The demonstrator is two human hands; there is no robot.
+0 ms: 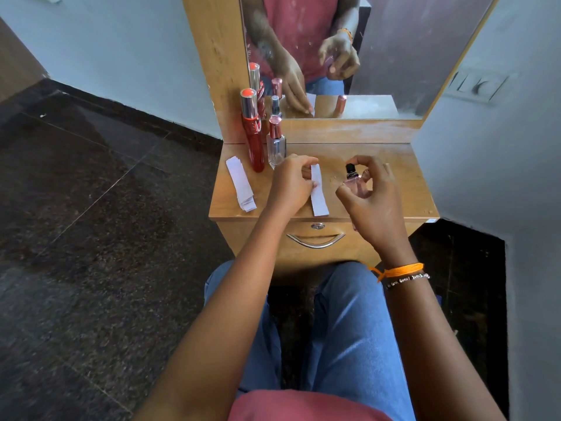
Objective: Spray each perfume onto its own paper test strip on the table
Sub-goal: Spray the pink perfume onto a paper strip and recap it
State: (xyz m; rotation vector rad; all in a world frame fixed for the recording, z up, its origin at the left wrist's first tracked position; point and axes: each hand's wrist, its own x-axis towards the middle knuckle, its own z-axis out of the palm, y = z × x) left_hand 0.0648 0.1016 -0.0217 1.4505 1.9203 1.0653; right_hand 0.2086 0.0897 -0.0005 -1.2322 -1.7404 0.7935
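Note:
My right hand [372, 197] grips a small pink perfume bottle [353, 180] with a black spray top, held just above the wooden table [403, 177], forefinger curled over the nozzle. My left hand [288, 185] pinches the upper part of a white paper test strip [319, 192] that lies flat on the table, left of the bottle. A stack of spare strips [241, 183] lies near the table's left edge. A tall red perfume bottle [252, 132] and a clear glass bottle with a pink cap [276, 144] stand at the back left.
A mirror [334, 56] rises behind the table and reflects my hands and the bottles. A drawer with a metal handle [315, 240] sits under the tabletop, above my knees. A wall stands close on the right, dark floor on the left.

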